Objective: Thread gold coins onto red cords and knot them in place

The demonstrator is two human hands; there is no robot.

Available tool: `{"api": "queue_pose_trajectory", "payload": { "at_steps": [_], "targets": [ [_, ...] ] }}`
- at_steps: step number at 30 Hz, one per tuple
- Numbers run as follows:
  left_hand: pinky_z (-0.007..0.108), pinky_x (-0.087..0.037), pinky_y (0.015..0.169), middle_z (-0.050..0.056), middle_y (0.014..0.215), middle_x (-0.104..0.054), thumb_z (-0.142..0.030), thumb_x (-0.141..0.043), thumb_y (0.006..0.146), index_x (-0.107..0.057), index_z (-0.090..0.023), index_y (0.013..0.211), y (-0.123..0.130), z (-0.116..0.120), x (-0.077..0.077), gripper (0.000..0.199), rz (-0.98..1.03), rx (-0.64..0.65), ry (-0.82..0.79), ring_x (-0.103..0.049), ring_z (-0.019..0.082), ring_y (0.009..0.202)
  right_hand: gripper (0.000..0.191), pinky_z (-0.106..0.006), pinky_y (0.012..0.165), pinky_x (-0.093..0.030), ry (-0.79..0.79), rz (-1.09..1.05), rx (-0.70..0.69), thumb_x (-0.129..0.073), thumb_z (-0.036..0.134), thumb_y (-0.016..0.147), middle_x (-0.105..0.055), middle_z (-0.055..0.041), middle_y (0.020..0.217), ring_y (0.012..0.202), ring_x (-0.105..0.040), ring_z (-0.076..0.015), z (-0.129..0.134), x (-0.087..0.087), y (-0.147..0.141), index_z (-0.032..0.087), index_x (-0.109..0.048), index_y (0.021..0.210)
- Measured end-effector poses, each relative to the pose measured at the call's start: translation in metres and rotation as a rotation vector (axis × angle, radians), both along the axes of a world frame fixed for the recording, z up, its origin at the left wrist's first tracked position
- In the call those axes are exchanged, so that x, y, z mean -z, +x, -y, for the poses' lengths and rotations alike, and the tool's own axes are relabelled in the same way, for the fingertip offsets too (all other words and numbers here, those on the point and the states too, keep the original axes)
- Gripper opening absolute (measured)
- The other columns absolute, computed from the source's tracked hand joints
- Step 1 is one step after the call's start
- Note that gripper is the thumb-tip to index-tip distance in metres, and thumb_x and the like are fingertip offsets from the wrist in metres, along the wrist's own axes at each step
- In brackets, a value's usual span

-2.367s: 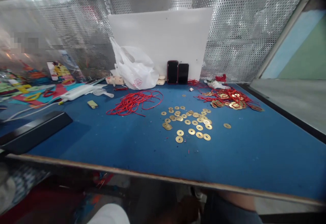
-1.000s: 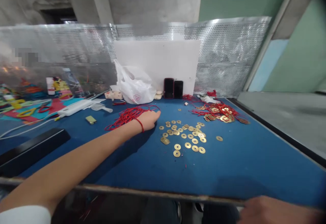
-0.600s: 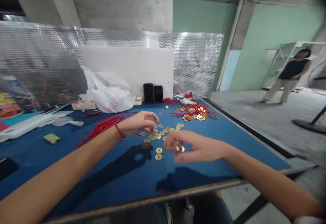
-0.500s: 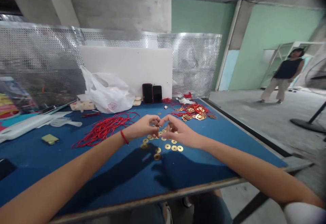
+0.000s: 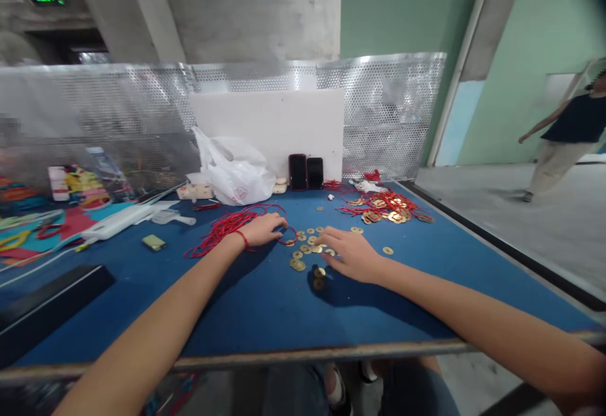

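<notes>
While the left hand (image 5: 262, 230) lies open on red cord (image 5: 222, 234), the right hand (image 5: 350, 255) spreads released over brass coins (image 5: 303, 255). Both rest mid-frame on the blue tabletop (image 5: 237, 315).

From where I'm steering, the right hand (image 5: 353, 255) is over the coins (image 5: 307, 252), with the left hand (image 5: 262, 230) just left of them on the red cord (image 5: 227, 230). Nearer me than the coins, blue tabletop (image 5: 379, 315) offers a wide path. Beyond the coins, a coin heap (image 5: 383, 208) obstructs the right, and the phones (image 5: 305, 172) and plastic bag (image 5: 234, 176) block the far edge.
</notes>
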State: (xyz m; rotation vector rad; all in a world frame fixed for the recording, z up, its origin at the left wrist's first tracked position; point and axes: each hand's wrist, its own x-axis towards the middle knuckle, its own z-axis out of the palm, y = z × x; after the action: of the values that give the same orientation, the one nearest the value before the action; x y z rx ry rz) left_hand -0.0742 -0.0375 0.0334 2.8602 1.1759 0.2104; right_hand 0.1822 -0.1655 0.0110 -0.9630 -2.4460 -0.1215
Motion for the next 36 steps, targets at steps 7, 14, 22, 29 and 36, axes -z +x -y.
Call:
{"api": "queue_pose_trajectory", "payload": {
  "at_steps": [7, 14, 22, 29, 36],
  "targets": [
    [0.023, -0.040, 0.069, 0.001, 0.076, -0.058, -0.035, -0.059, 0.075, -0.060, -0.015, 0.080, -0.010, -0.005, 0.000, 0.021, 0.115, 0.033, -0.308, -0.052, 0.014, 0.074, 0.021, -0.026, 0.070, -0.042, -0.039, 0.005, 0.049, -0.042, 0.025, 0.091, -0.060, -0.0065, 0.103, 0.083, -0.059, -0.0153, 0.000, 0.000, 0.001, 0.020, -0.055, 0.107],
    [0.022, -0.037, 0.072, 0.002, 0.075, -0.060, -0.031, -0.059, 0.077, -0.058, -0.015, 0.068, 0.005, 0.013, -0.008, 0.019, 0.096, 0.074, -0.304, -0.051, 0.014, 0.077, 0.024, -0.028, 0.075, -0.044, -0.100, -0.037, -0.006, -0.043, 0.019, 0.088, -0.057, -0.0069, 0.109, 0.083, -0.058, -0.0146, -0.004, 0.007, 0.001, 0.021, -0.055, 0.109],
    [0.022, -0.041, 0.058, 0.000, 0.066, -0.057, -0.040, -0.049, 0.086, -0.054, -0.014, 0.082, 0.057, 0.084, -0.019, 0.027, 0.634, 0.300, -0.392, -0.053, 0.011, 0.059, 0.067, -0.028, 0.063, -0.047, -0.494, -0.615, -0.135, -0.058, 0.030, 0.081, -0.056, -0.0029, 0.089, 0.066, -0.051, -0.0123, 0.000, 0.007, -0.009, 0.022, -0.026, 0.139],
    [0.020, -0.039, 0.056, 0.001, 0.065, -0.060, -0.032, -0.053, 0.083, -0.062, -0.013, 0.090, 0.061, 0.089, -0.020, 0.022, 0.625, 0.255, -0.278, -0.053, 0.010, 0.058, 0.036, -0.022, 0.044, -0.027, -0.623, -0.646, -0.053, -0.053, 0.049, 0.083, -0.043, 0.0046, 0.046, 0.042, -0.035, -0.0078, -0.014, 0.004, 0.003, 0.015, -0.063, 0.084],
    [0.023, -0.044, 0.062, 0.004, 0.068, -0.066, -0.023, -0.055, 0.077, -0.066, -0.011, 0.082, 0.024, 0.037, -0.021, 0.017, 0.545, 0.055, -0.344, -0.059, 0.013, 0.064, 0.040, -0.023, 0.043, -0.021, -0.483, -0.819, 0.147, -0.061, 0.054, 0.072, -0.034, 0.0053, 0.042, 0.042, -0.028, -0.0079, -0.051, -0.006, 0.055, 0.014, -0.062, 0.066]
  ]
}}
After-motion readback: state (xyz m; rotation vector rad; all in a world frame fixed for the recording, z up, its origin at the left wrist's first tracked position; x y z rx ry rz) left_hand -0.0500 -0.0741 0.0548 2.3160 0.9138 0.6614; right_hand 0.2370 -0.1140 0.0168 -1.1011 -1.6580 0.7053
